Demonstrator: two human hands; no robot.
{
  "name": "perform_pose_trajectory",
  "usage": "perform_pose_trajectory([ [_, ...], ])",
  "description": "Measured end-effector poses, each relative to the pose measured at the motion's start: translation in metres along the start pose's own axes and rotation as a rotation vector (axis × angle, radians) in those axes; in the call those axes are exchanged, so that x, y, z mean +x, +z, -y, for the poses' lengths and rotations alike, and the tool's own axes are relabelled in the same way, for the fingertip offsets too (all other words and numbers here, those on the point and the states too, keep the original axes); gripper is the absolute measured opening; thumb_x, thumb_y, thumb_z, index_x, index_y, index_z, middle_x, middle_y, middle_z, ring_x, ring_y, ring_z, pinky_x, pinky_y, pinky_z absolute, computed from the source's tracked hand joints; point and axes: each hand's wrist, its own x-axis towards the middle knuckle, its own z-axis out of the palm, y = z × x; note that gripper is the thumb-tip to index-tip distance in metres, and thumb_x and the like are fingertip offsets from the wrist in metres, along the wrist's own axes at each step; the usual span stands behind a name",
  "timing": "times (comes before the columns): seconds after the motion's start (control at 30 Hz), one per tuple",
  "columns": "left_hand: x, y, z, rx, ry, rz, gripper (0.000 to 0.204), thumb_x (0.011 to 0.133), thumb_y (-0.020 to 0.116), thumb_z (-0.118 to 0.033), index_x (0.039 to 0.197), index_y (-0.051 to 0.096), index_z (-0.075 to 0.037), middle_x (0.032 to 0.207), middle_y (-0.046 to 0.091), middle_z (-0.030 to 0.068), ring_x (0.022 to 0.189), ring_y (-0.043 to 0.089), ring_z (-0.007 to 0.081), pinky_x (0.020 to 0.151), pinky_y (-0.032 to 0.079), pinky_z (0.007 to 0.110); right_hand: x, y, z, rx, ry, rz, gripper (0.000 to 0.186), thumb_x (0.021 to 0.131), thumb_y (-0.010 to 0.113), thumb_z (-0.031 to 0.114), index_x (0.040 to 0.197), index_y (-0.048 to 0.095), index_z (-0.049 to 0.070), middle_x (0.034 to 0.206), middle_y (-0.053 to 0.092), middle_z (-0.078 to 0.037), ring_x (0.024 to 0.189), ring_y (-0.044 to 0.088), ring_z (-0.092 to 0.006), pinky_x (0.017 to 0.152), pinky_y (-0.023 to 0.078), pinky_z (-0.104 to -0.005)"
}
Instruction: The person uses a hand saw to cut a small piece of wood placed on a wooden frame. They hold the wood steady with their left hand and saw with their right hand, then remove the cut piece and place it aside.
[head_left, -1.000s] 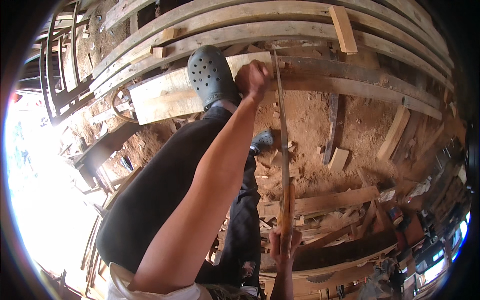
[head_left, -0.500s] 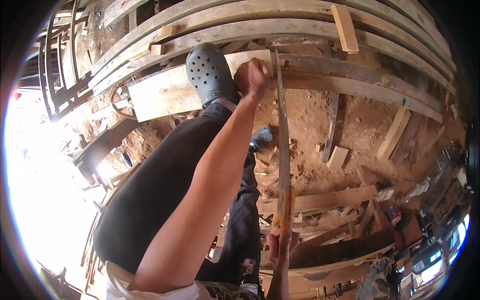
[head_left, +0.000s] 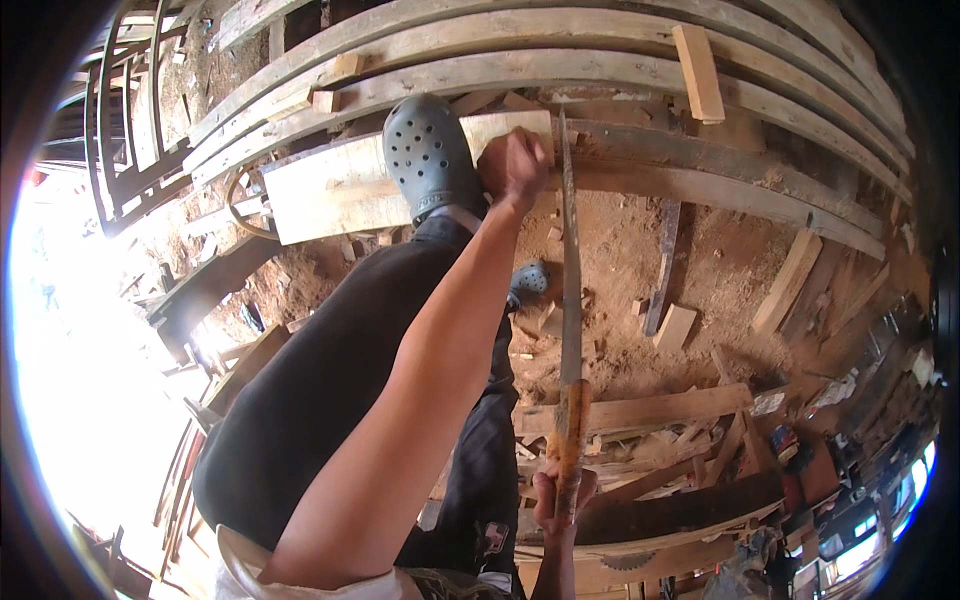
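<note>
Head view: right hand (head_left: 560, 500) gripping handsaw (head_left: 570, 300), left hand (head_left: 512, 165) on plank (head_left: 340, 185).

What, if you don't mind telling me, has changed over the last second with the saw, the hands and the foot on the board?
Hardly anything. The right hand keeps its grip on the wooden handle of the saw, whose blade sits at the board end much as before. The left hand stays pressed on the board, and the grey clog still pins it down.
</note>
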Motion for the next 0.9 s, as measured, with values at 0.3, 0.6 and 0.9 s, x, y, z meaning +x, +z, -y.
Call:
perform_pose_trajectory([
  [0.3,-0.003,-0.004,-0.002,-0.024,0.009,-0.041,0.028,0.084,0.054,-0.031,0.083,0.072,-0.01,0.083,0.069,0.0199,0.08,0.067,0.0404,0.072,0.052,0.048,-0.018,0.005,-0.017,0.12,0.146,0.051,0.012,0.085,0.065,0.004,0.094,0.057,0.005,0.086,0.053,-0.009,0.072,0.05,-0.0252,0.06,0.04,-0.0363],
  [0.6,-0.001,-0.003,-0.001,-0.053,0.029,-0.051,0.024,0.083,0.055,-0.028,0.082,0.072,-0.012,0.082,0.069,0.0185,0.079,0.067,0.0387,0.07,0.052,0.049,-0.003,0.013,-0.039,0.004,-0.13,0.098,0.015,0.088,0.066,0.015,0.088,0.057,0.003,0.073,0.058,-0.009,0.058,0.054,-0.0273,0.048,0.041,-0.0387],
  [0.9,0.002,0.01,0.007,-0.075,0.069,-0.113,0.03,0.085,0.053,-0.031,0.083,0.072,-0.007,0.082,0.069,0.02,0.077,0.067,0.0407,0.069,0.053,0.049,0.004,0.015,-0.024,0.161,-0.108,0.04,0.018,0.087,0.066,0.015,0.098,0.059,0.002,0.051,0.044,-0.002,0.041,0.042,-0.0215,0.044,0.035,-0.0356],
])
